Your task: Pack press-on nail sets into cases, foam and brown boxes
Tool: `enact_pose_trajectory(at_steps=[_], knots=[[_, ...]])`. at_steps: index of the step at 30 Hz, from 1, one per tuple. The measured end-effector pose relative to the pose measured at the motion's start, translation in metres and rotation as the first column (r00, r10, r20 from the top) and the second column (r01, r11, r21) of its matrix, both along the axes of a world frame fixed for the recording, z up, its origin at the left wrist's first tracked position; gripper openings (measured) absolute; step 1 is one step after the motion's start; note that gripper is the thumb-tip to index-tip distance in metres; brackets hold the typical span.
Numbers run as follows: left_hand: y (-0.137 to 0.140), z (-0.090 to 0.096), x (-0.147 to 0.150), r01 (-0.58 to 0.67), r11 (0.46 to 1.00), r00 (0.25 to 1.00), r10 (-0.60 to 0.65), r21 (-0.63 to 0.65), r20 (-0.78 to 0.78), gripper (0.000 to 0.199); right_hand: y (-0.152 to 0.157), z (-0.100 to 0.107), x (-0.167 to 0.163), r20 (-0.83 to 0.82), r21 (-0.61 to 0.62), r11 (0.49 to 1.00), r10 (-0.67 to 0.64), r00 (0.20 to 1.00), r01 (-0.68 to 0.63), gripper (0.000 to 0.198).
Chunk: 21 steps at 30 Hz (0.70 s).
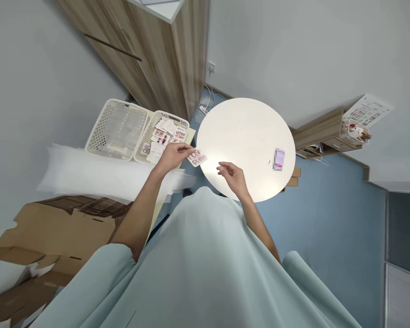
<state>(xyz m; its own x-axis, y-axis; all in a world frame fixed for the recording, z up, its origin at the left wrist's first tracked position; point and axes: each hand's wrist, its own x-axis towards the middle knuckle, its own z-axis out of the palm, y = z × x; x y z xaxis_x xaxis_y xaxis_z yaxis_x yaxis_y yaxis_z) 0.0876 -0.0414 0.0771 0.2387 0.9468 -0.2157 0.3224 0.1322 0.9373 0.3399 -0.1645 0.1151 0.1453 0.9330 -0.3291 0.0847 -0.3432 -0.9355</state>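
Note:
My left hand (174,157) pinches a small pale card with rows of pinkish ovals (197,157) by its corner. The card hangs at the left edge of the round white table (245,136), tilted toward me. Over the near part of that tabletop is my right hand (233,178), its fingers loosely bent and apart, with nothing visible in them. A white basket (182,119) stands just beyond my left hand, filled with similar printed cards and pinkish packs (162,136).
A second white basket (104,130) holds clear plastic packs. White film sheets (98,175) and cardboard boxes (61,228) lie at left. On the table's right side is a blurred purple item (279,159). A wooden cabinet (160,59) and a low shelf (321,132) stand by the walls.

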Motion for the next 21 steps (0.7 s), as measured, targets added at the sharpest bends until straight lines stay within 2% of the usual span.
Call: enact_pose_trajectory(at_steps=[4,7,11,13,17,21], knots=[[-0.022,0.043,0.065,0.151,0.984,0.985,-0.142,-0.09,0.093,0.047,-0.004,-0.001,0.032,-0.015,-0.002,1.0,0.022,1.0,-0.022,0.05],[-0.032,0.056,0.105,0.206,0.973,0.976,-0.197,-0.105,0.09,0.048,-0.018,-0.001,0.059,-0.054,0.008,1.0,0.023,0.998,-0.022,0.052],[-0.04,0.056,0.139,0.229,0.962,0.971,-0.215,-0.148,0.107,0.053,-0.038,0.0,0.088,-0.131,-0.005,0.999,-0.038,0.991,0.038,0.053],[-0.045,0.056,0.151,0.243,0.953,0.956,-0.202,-0.184,0.212,0.06,-0.044,0.001,0.098,-0.179,-0.013,0.997,-0.073,0.981,0.072,0.055],[-0.057,0.054,0.171,0.383,0.889,0.823,-0.205,-0.251,0.53,0.087,-0.052,0.002,0.112,-0.281,-0.059,0.993,-0.114,0.953,0.101,0.059],[-0.068,0.051,0.19,0.504,0.816,0.727,-0.226,-0.281,0.648,0.094,-0.055,0.004,0.118,-0.371,-0.087,0.992,-0.121,0.921,0.095,0.059]])
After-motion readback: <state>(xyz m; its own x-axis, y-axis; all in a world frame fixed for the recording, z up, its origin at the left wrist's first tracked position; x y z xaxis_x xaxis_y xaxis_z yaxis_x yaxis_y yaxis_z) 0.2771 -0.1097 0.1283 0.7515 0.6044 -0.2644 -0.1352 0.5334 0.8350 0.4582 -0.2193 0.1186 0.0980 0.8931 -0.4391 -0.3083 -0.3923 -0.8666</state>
